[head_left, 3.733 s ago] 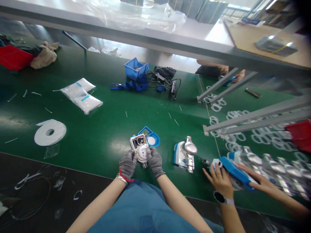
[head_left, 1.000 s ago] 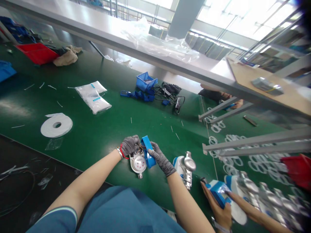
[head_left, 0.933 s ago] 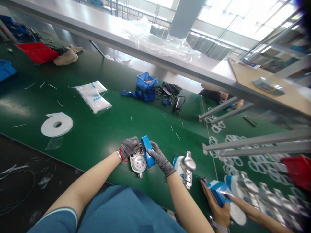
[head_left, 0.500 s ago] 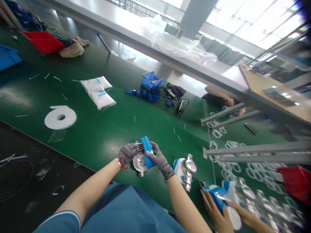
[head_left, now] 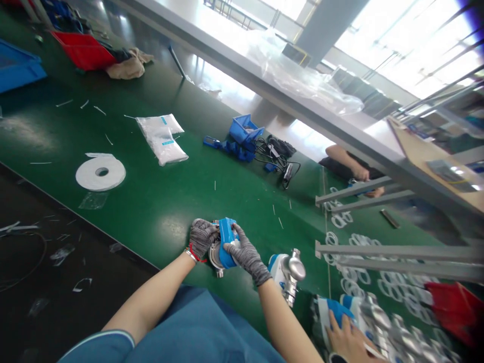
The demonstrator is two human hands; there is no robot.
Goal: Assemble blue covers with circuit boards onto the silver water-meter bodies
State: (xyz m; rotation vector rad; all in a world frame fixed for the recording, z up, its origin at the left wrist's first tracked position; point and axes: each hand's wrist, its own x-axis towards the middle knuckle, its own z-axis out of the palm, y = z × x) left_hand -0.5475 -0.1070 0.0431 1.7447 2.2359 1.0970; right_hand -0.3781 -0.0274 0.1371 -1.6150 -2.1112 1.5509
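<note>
My right hand (head_left: 247, 253), in a grey knit glove, grips a blue cover (head_left: 227, 237) with a white part, thumb across its face. Under the cover, on the bench, sits the round silver body (head_left: 215, 256) of a meter-like device, partly hidden. My left hand (head_left: 203, 235), gloved too, has its fingers closed at the device's upper left edge; the fingertips' exact hold is hidden. To the right, a second blue-and-white device with a silver metal fitting (head_left: 294, 269) lies on the bench.
A co-worker's hand (head_left: 346, 335) rests on another blue-and-white unit beside several silver fittings (head_left: 381, 320). White rings (head_left: 351, 272) lie near metal rack legs (head_left: 378, 251). A white tape roll (head_left: 100, 172), plastic packets (head_left: 162, 138), a blue bin (head_left: 245, 129) and cables (head_left: 278, 154) lie farther off.
My right hand has turned the blue cover and lowered it over the round silver body, hiding the wires seen before. The co-worker's hands have shifted on their unit. The view has turned slightly.
</note>
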